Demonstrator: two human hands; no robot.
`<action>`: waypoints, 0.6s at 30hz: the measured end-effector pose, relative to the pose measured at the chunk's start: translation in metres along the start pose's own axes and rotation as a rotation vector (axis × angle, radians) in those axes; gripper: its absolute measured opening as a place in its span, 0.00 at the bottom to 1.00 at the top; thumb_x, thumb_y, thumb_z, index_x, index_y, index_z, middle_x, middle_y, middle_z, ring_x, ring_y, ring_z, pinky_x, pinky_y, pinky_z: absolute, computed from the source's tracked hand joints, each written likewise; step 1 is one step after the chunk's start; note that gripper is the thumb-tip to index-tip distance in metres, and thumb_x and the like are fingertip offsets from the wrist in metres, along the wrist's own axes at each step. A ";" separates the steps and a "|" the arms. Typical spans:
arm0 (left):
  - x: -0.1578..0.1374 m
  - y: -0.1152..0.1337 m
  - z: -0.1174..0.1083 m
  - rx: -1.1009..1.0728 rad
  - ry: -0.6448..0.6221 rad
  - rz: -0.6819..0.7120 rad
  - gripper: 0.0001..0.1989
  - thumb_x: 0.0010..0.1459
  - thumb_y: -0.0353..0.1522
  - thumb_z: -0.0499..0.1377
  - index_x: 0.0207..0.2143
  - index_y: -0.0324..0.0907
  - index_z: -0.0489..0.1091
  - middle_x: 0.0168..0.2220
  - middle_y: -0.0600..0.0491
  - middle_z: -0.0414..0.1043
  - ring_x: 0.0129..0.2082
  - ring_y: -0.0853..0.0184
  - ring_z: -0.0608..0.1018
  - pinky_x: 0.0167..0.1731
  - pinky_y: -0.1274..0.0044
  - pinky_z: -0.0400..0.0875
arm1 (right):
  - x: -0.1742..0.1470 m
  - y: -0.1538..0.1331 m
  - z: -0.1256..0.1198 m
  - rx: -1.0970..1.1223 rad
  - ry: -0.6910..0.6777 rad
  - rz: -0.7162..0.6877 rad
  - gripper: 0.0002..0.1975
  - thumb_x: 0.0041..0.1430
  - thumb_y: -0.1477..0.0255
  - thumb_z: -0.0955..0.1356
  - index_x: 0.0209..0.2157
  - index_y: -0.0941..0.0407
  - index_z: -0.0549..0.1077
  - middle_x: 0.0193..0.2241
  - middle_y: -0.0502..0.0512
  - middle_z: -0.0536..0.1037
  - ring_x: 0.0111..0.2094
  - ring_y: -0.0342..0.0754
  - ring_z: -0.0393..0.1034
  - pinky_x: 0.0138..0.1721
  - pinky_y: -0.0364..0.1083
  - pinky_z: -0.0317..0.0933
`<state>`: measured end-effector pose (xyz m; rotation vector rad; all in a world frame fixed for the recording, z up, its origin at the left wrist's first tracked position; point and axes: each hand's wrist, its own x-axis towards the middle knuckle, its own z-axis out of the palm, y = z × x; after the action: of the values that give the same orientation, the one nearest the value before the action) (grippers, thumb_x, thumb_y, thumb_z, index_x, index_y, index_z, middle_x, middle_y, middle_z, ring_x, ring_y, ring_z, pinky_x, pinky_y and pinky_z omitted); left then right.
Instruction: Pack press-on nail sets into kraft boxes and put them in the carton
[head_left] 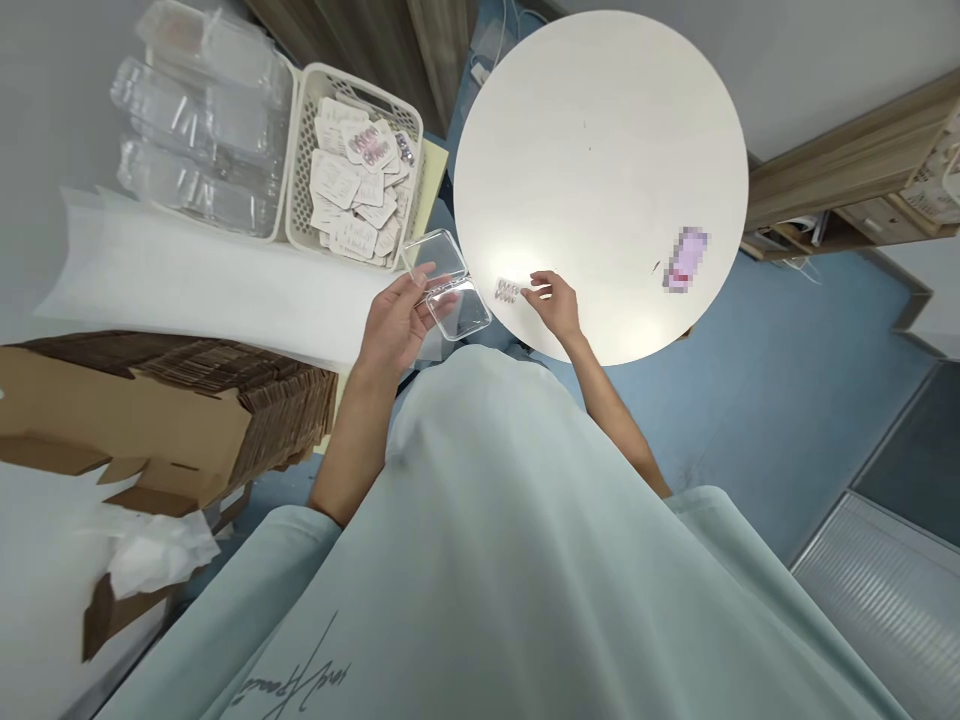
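My left hand (399,318) grips a clear plastic case (459,308), its two hinged halves spread apart. Nothing shows inside the case. To the right of it, over the near left part of the round white table (607,120), my right hand (553,303) pinches the edge of a small sheet with rows of pinkish pieces (507,291). I cannot tell what kind of pieces they are. The sheet and the case are a short way apart.
A white basket (298,205) of printed cards, some with pinkish pieces, stands at the upper left. Beside it, another bin (289,110) holds clear plastic cases. Folded cardboard boxes (150,400) lie at lower left. A blurred purple item (686,258) rests on the round table.
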<state>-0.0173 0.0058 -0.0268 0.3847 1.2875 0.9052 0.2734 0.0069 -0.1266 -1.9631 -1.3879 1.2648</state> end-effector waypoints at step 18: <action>-0.041 -0.006 -0.033 0.032 0.093 0.024 0.23 0.66 0.42 0.77 0.59 0.43 0.81 0.61 0.41 0.86 0.61 0.53 0.88 0.68 0.60 0.82 | 0.047 0.044 0.076 -0.638 -0.154 0.079 0.19 0.74 0.73 0.71 0.62 0.58 0.68 0.68 0.74 0.70 0.60 0.62 0.75 0.53 0.54 0.75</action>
<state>-0.0462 -0.0365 -0.0128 0.3872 1.3864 0.9327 0.2349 0.0193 -0.2180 -2.3778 -1.9948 1.1104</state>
